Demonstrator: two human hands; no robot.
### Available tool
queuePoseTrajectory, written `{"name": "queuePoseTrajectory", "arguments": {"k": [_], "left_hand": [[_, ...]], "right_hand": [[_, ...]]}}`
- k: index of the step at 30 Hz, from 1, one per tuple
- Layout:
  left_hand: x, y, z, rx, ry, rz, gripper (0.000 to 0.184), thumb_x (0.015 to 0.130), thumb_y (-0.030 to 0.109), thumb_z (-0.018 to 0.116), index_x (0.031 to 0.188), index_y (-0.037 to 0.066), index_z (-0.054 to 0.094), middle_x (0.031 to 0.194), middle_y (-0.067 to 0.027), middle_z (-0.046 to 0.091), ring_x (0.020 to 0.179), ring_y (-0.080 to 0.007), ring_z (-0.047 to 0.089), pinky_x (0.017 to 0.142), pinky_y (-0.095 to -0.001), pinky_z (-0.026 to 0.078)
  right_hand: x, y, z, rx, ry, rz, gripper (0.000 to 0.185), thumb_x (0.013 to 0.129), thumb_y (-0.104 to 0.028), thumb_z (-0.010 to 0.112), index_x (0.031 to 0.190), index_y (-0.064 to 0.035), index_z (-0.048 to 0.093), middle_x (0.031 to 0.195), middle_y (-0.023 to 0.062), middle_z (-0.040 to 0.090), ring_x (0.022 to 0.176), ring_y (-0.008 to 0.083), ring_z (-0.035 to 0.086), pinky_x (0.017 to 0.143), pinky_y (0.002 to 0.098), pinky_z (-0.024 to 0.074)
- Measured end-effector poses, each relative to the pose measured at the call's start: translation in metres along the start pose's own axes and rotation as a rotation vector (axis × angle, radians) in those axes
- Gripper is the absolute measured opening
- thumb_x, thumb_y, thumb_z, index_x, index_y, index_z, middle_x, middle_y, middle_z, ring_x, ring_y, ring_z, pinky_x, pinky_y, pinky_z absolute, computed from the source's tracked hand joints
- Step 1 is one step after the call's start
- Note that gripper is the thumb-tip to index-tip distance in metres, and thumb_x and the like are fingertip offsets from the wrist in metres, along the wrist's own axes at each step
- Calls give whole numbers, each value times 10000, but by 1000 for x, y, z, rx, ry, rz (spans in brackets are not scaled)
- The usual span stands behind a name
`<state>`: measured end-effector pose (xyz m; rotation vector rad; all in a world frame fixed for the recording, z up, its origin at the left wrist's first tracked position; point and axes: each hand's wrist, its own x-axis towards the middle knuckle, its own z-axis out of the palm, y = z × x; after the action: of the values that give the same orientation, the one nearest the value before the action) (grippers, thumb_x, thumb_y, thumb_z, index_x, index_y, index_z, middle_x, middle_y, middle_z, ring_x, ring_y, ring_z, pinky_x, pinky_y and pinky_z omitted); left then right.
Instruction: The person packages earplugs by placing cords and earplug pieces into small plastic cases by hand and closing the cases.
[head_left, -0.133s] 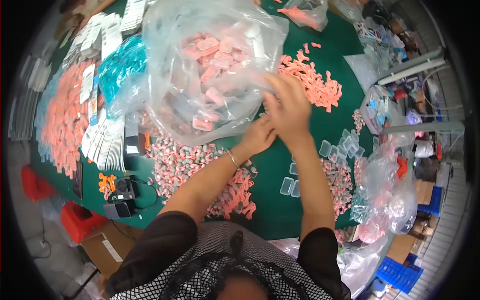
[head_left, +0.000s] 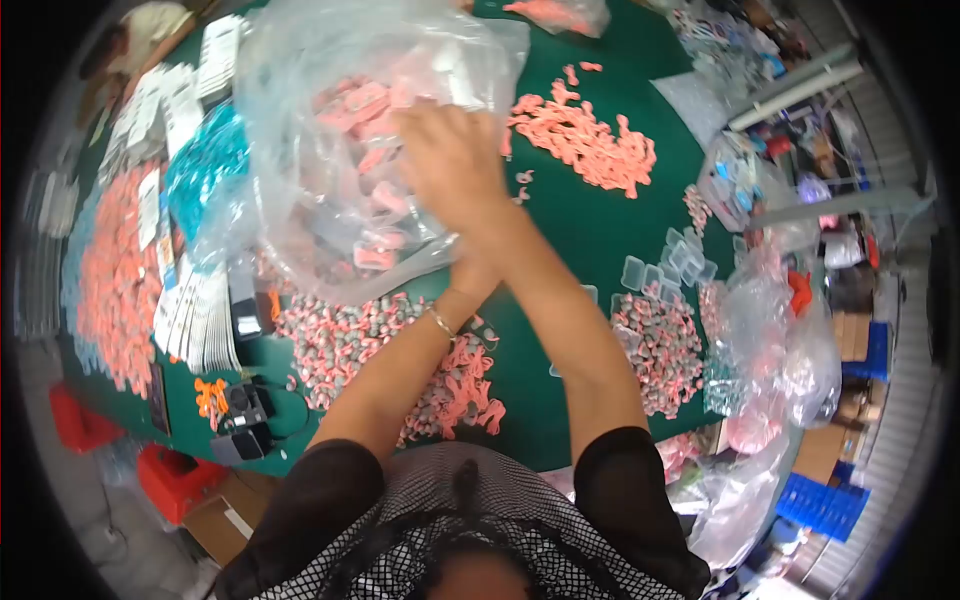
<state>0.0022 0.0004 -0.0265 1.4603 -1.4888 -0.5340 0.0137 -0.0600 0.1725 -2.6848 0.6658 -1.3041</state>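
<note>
Pink cases (head_left: 378, 250) lie inside a clear bag (head_left: 270, 180), likely to keep them together; the right hand (head_left: 450, 165) reaches over them, the left hand (head_left: 472, 275) by the bag's near edge, neither hand's finger hold discernible.

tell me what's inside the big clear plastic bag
The big clear plastic bag holds several small pink-filled cases. The right hand covers part of the view, so whatever lies beneath it cannot be seen.
</note>
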Motion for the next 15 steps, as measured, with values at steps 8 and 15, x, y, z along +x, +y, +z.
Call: {"name": "queuePoseTrajectory", "arguments": {"k": [8,15], "left_hand": [[16,28,-12,329,22,-107,229,908,139,594,1133,97,609,1133,-119,607,955,-321,623,783,-404,507],[17,43,-13,205,177,-80,118,882,62,600,994,93,622,956,-104,611,775,-340,621,657,-434,501]], "right_hand": [[-93,69,-90,-192,167,259,156,814,-37,614,918,-112,704,877,68,672,857,266,623,813,388,452],[-254,200,-188,-601,-160,797,181,772,-122,681,948,-145,712,925,46,685,917,281,636,765,417,489]]}}
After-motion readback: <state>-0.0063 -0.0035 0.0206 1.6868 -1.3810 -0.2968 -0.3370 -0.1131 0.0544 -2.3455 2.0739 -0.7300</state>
